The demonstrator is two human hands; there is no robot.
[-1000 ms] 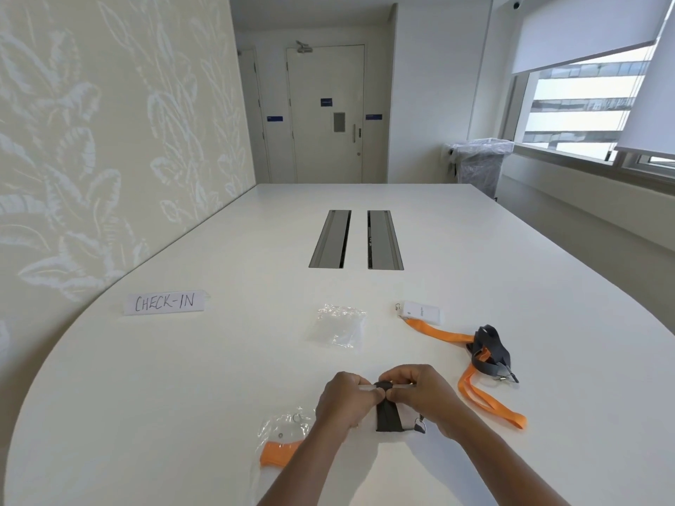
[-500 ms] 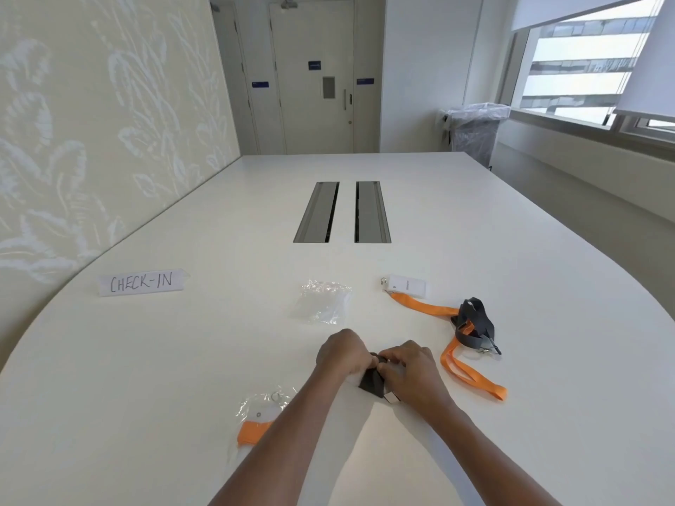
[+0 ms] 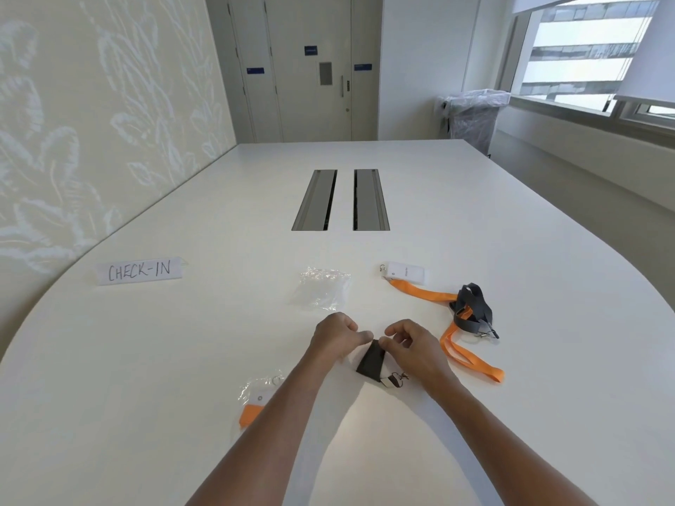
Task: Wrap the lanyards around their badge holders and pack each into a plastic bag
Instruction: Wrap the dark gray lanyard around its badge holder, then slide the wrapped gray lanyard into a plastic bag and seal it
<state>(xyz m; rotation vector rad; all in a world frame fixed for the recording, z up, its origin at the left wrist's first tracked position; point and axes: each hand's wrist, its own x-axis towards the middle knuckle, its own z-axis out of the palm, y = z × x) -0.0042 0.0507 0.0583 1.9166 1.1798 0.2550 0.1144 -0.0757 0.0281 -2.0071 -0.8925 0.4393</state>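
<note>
1. Head view: my left hand [image 3: 338, 332] and right hand [image 3: 411, 345] both pinch the black-wrapped badge holder [image 3: 372, 363], just short of the empty plastic bag [image 3: 321, 288].
2. Its long axis tilts toward the bag; my left hand is nearer.
3. It hung upright 1 second ago; now it is tilted.

Bare table [image 3: 475, 199] beyond, empty bag [image 3: 321, 288] ahead, loose lanyards [image 3: 464, 315] right, packed bag [image 3: 257, 399] left

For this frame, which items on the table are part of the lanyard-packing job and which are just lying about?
Part of the job: black-wrapped badge pinched by left hand and right hand; empty plastic bags; orange lanyard with white badge holder; loose black lanyard; bagged orange set.

Lying about: CHECK-IN sign; bin.
</note>
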